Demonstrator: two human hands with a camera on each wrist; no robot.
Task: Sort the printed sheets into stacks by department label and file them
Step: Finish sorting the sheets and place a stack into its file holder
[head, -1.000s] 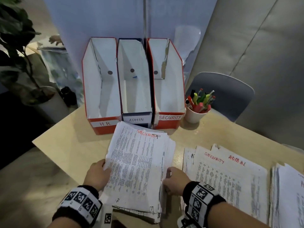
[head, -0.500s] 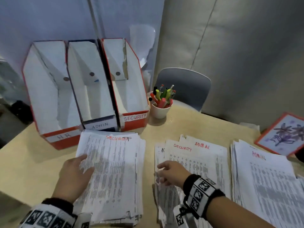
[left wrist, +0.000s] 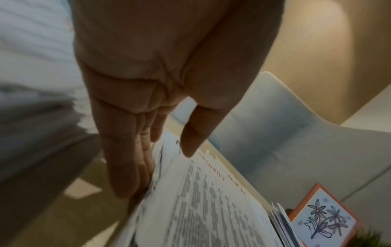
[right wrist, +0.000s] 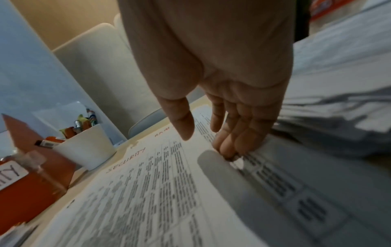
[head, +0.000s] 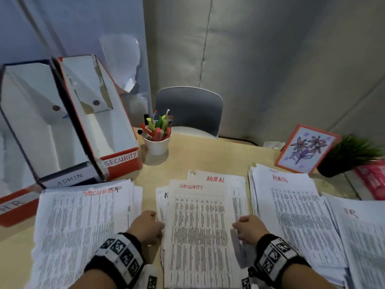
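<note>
From the head camera, your left hand (head: pixel 146 226) has come off the left-hand SECURITY stack (head: pixel 83 230), which it was squaring a second ago, and now meets the left edge of the mixed middle pile (head: pixel 200 226). Your right hand (head: pixel 249 228) flanks the pile's right edge. The top sheet reads SECURITY, with ADMIN sheets showing beneath. To its right lie an ADMIN stack (head: pixel 291 209) and an HR stack (head: pixel 362 236). The SECURITY file box (head: pixel 118 161) stands empty, so filing likely waits until this pile is sorted.

At your left wrist, your fingers (left wrist: pixel 127 167) lie straight against the pile's edge, the thumb hovering above the top sheet, gripping nothing.

At your right wrist, your fingertips (right wrist: pixel 230 147) press the pile's right edge, relaxed; the thumb is clear of the paper. The pen cup (right wrist: pixel 86 147) stands beyond.
</note>
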